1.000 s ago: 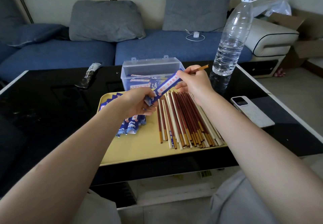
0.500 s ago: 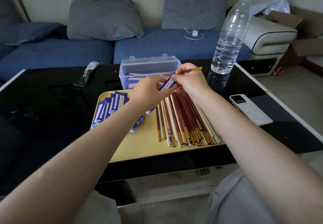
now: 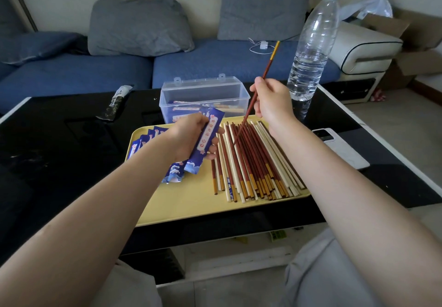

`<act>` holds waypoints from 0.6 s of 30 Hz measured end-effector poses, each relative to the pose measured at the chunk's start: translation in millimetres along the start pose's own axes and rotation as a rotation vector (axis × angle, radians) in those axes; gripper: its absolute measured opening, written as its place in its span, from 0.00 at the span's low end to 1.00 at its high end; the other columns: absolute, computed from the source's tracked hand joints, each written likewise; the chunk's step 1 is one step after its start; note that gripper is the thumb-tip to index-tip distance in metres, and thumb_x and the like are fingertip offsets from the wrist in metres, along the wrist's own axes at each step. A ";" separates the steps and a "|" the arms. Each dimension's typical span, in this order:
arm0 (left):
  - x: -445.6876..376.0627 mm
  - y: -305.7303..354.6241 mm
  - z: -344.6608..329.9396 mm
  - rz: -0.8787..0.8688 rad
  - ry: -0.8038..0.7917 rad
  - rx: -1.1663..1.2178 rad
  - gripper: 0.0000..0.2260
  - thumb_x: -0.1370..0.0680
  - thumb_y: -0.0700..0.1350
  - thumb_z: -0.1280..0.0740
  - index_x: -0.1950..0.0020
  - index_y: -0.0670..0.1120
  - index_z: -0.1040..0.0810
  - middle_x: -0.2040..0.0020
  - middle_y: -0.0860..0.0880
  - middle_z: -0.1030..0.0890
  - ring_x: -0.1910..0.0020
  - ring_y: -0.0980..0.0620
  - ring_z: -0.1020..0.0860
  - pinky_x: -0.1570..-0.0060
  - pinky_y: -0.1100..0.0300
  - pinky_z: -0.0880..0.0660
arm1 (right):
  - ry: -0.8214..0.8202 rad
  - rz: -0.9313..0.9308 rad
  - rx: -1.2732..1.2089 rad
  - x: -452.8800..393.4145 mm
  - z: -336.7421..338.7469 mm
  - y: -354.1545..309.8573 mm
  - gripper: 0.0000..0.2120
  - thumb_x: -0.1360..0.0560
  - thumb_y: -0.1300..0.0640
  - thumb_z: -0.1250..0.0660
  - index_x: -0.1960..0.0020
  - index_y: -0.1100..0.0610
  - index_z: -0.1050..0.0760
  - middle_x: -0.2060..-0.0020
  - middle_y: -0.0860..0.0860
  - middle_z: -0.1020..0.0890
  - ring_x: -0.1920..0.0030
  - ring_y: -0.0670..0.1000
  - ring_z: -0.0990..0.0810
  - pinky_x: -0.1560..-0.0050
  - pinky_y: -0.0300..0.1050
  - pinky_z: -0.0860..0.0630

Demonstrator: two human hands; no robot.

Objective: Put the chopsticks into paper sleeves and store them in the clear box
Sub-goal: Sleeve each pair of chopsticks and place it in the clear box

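Observation:
My left hand (image 3: 191,136) grips a blue paper sleeve (image 3: 207,139) with a white label, held slanted over the yellow tray (image 3: 191,201). My right hand (image 3: 272,101) holds a red-brown chopstick (image 3: 259,86) with a yellow tip pointing up and back; its lower end hangs above the pile. Several loose red-brown and pale chopsticks (image 3: 253,163) lie side by side on the tray's right half. More blue sleeves (image 3: 153,136) are stacked on its left half, partly hidden by my left arm. The clear box (image 3: 203,91) stands open behind the tray with sleeved chopsticks inside.
A tall water bottle (image 3: 313,45) stands right of the box. A white phone (image 3: 339,147) lies by the right table edge. A dark wrapped packet (image 3: 117,102) lies at the back left of the black table (image 3: 59,151). A blue sofa sits behind.
My right hand has drawn the chopstick out of the sleeve and lifted it, tip now pointing up. My left hand has lowered the sleeve toward the tray.

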State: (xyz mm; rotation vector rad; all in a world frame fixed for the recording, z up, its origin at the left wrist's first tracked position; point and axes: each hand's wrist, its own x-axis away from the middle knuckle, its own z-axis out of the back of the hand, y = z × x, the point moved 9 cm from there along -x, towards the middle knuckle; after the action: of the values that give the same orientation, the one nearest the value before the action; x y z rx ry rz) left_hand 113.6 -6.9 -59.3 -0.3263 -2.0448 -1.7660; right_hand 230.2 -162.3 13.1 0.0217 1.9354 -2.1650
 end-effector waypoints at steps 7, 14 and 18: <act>-5.3 -8.4 -4.0 0.023 0.060 -0.018 0.16 0.15 0.51 0.45 0.48 0.41 0.25 0.66 0.45 0.26 0.72 0.49 0.26 0.70 0.58 0.23 | -0.086 -0.129 -0.061 1.5 -12.3 16.9 0.13 0.15 0.53 0.43 0.54 0.58 0.27 0.67 0.53 0.24 0.78 0.47 0.31 0.78 0.39 0.36; -10.1 -0.7 32.2 -0.121 0.398 0.336 0.07 0.16 0.41 0.41 0.42 0.41 0.25 0.56 0.48 0.16 0.59 0.52 0.19 0.61 0.58 0.21 | -0.592 -0.308 -0.002 31.8 -57.1 38.5 0.12 0.17 0.52 0.37 0.54 0.58 0.23 0.63 0.51 0.21 0.68 0.47 0.23 0.69 0.39 0.27; -13.2 0.3 48.4 -0.164 0.425 0.421 0.07 0.18 0.38 0.37 0.41 0.41 0.26 0.51 0.45 0.17 0.57 0.53 0.19 0.63 0.62 0.24 | -0.780 -0.312 0.004 43.3 -71.0 39.5 0.12 0.17 0.52 0.36 0.55 0.58 0.21 0.56 0.53 0.19 0.53 0.53 0.18 0.46 0.52 0.20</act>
State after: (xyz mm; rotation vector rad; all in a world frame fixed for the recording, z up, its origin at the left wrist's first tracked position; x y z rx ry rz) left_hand 117.8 41.9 -70.3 0.3240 -2.0890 -1.2939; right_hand 185.1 -103.6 -41.6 -1.0190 1.5243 -1.9036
